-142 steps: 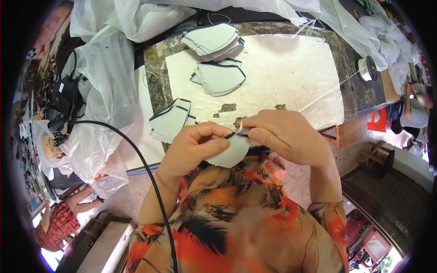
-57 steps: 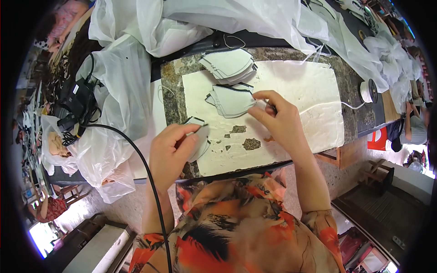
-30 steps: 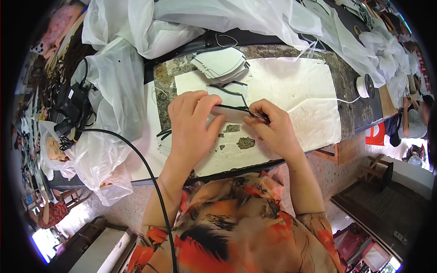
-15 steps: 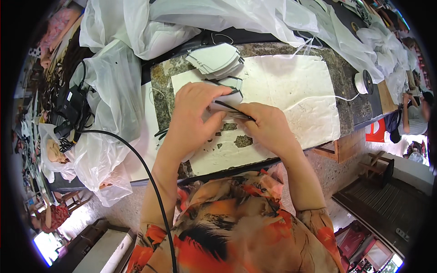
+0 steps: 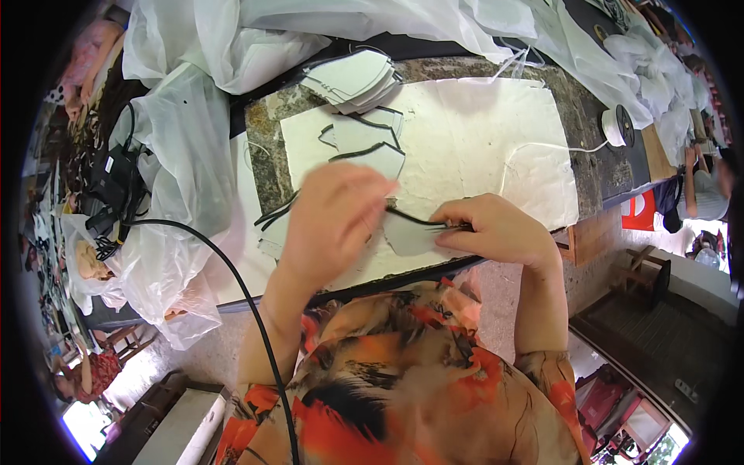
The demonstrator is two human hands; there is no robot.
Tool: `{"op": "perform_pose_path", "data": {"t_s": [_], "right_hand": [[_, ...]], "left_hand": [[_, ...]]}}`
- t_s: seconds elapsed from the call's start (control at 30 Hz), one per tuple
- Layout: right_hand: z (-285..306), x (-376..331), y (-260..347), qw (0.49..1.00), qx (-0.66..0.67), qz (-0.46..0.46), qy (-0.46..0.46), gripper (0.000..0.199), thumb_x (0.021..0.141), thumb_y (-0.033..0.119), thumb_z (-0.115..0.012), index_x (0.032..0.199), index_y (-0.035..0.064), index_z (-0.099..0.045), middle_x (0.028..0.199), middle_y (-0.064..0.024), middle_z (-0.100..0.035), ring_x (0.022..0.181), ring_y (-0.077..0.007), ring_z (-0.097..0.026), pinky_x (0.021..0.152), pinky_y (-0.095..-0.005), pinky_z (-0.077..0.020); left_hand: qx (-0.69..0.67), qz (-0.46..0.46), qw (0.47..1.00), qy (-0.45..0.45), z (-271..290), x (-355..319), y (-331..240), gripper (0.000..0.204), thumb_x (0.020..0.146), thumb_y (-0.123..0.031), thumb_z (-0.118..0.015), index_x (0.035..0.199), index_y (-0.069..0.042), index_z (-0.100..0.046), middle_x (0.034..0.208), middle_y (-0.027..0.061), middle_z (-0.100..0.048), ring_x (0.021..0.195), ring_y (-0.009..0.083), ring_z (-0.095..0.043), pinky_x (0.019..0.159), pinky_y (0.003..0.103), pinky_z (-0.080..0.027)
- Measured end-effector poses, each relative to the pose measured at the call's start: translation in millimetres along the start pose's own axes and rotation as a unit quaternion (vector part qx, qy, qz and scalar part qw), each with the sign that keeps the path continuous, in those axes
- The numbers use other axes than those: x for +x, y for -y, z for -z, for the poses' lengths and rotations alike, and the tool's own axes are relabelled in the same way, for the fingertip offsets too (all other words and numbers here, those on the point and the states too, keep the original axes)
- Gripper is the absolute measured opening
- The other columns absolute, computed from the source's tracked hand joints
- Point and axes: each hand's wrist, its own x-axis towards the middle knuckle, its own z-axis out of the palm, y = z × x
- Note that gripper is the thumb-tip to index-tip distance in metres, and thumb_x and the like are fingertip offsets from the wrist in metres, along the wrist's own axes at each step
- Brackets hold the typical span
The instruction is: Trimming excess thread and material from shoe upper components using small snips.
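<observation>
My right hand (image 5: 496, 226) pinches the corner of a curved white piece with a black edge (image 5: 411, 232), which lies low over the white sheet (image 5: 480, 139). Smeared by motion, my left hand (image 5: 337, 217) is just left of that piece, and its fingers cannot be made out clearly. Beyond the hands, a similar black-edged piece (image 5: 376, 160) lies flat, overlapping another piece (image 5: 360, 133). A stack of such white pieces (image 5: 353, 81) sits at the far side of the sheet. More dark-edged pieces (image 5: 273, 217) show partly behind my left wrist.
A spool of white cord (image 5: 618, 128) stands at the right, its cord trailing over the sheet. Clear plastic bags (image 5: 186, 155) heap up at the left and along the back. A black power adapter (image 5: 116, 182) lies there, and a black cable (image 5: 248, 283) crosses near my left arm.
My right hand has moved right and nearer with a black-edged piece. My left hand has come away from it. A piece formerly under my hands now lies uncovered on the sheet.
</observation>
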Motion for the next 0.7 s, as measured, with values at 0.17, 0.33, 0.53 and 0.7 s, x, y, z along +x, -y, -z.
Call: {"op": "perform_pose_path", "data": {"t_s": [0.17,0.33,0.53,0.7], "right_hand": [[2,-17,11,0.989,-0.013,-0.029,-0.148,0.042,0.094,0.014,-0.068,0.134,0.0063,-0.061,0.075,-0.0002,-0.06,0.073,-0.0087,-0.054,0.066,-0.0289,-0.0438],[-16,-36,7,0.977,0.165,0.114,-0.076,0.08,0.093,-0.002,-0.063,0.163,0.0054,-0.027,0.079,0.0023,-0.049,0.072,-0.0079,-0.045,0.071,-0.0251,-0.0425],[-25,-43,23,0.977,0.203,0.069,-0.003,0.086,0.091,-0.007,-0.063,0.165,0.0045,-0.022,0.076,0.0039,-0.036,0.072,-0.0073,-0.035,0.069,-0.0223,-0.0353],[-35,-41,20,0.983,0.167,0.071,-0.026,0.084,0.09,-0.005,-0.066,0.163,0.0052,-0.026,0.074,0.0037,-0.036,0.07,-0.0071,-0.034,0.065,-0.0228,-0.0324]], "left_hand": [[-0.023,-0.035,0.994,0.102,-27,-34,-20,0.028,0.083,-0.004,-0.073,0.111,-0.009,-0.074,0.106,0.0068,-0.067,0.102,0.0301,-0.063,0.09,0.041,-0.05],[-0.047,-0.01,0.995,0.092,-34,-44,-36,0.025,0.088,-0.007,-0.072,0.113,-0.007,-0.072,0.106,0.0075,-0.065,0.098,0.0285,-0.064,0.089,0.039,-0.05],[-0.614,0.446,0.642,0.108,-18,-17,-59,0.023,0.1,-0.019,-0.071,0.113,-0.001,-0.069,0.099,0.0008,-0.065,0.094,0.0083,-0.062,0.087,0.025,-0.05],[-0.632,0.419,0.647,0.08,-37,-37,-43,0.018,0.1,-0.018,-0.071,0.109,-0.002,-0.069,0.093,0.0002,-0.067,0.086,0.0077,-0.06,0.082,0.023,-0.048]]}}
